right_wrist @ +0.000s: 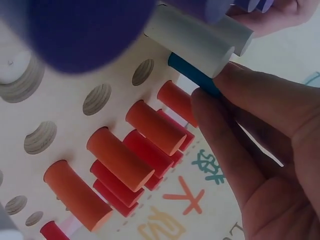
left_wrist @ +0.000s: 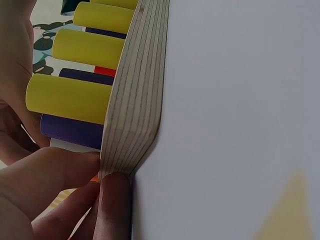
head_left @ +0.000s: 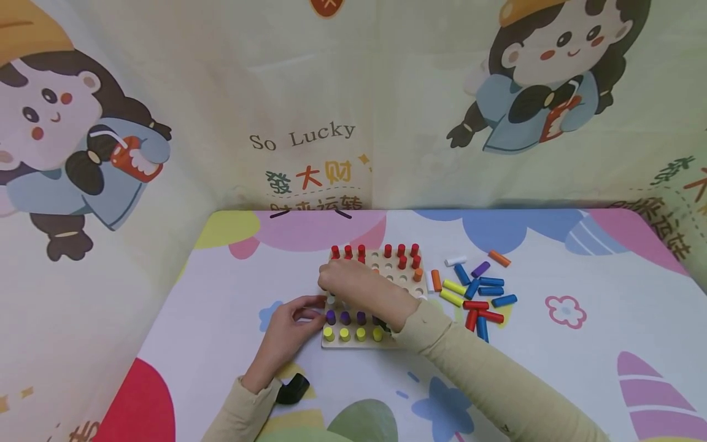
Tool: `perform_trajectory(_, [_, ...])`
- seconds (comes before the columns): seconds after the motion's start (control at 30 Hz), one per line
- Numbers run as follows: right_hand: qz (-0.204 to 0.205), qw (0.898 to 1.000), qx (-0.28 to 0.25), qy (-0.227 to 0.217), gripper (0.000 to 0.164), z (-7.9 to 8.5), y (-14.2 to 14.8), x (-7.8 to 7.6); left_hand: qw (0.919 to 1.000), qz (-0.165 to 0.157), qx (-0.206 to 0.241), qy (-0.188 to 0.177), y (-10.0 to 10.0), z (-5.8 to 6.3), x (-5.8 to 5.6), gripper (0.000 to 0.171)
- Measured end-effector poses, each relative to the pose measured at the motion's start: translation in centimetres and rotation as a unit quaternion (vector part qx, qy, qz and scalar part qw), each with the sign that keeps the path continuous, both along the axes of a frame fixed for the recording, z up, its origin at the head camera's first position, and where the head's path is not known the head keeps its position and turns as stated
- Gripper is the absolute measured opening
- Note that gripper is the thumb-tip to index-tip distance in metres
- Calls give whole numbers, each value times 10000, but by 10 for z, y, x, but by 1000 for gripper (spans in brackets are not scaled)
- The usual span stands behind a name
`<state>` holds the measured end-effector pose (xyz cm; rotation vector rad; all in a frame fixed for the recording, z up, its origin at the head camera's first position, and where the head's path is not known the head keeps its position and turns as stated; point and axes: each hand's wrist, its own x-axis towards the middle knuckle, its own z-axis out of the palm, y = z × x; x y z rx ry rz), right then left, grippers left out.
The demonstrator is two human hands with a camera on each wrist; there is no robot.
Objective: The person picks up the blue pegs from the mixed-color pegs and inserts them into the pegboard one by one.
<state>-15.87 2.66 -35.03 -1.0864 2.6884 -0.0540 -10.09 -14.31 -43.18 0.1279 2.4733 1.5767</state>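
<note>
A wooden pegboard [head_left: 359, 345] lies on the table, partly covered by my right arm. My right hand [head_left: 353, 281] is over its left side; the right wrist view shows thumb and fingertips pinching a blue peg [right_wrist: 192, 75], whose lower end is at the board. Close by stand white pegs [right_wrist: 192, 40] on one side and a row of orange pegs [right_wrist: 120, 160] on the other. My left hand [head_left: 289, 331] grips the board's left edge, thumb and fingers about the plywood rim [left_wrist: 137, 85]. Yellow pegs [head_left: 361, 334] and purple pegs [head_left: 345, 318] stand near that hand; red pegs [head_left: 401, 250] fill the far row's ends.
Right of the board lie loose pegs: several blue pegs [head_left: 491, 282], red pegs [head_left: 476, 305], yellow pegs [head_left: 452, 298], orange pegs [head_left: 499, 258], a purple peg [head_left: 480, 269] and a white peg [head_left: 455, 261]. A patterned cloth wall [head_left: 409, 153] rises behind the table.
</note>
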Motion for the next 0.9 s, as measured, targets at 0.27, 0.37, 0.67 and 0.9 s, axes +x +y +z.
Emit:
perform_trajectory(0.27, [190,9991,77,364,24,2,-1,5,10000,-47,-26,38,0,0,0,33])
perform_trajectory(0.37, [309,9977,127,589,23,4,-2,7,9999,-80,-17,63,-1,-1,0,34])
perform_trajectory(0.67, [175,9977,-158,643,23,18,6,11,9998,-132,68,109,-1,-1,0,33])
perform_trajectory(0.9, [-9,9963,-675,536,19,29,22,16,9998,-131,143,94,-2,-3,0,35])
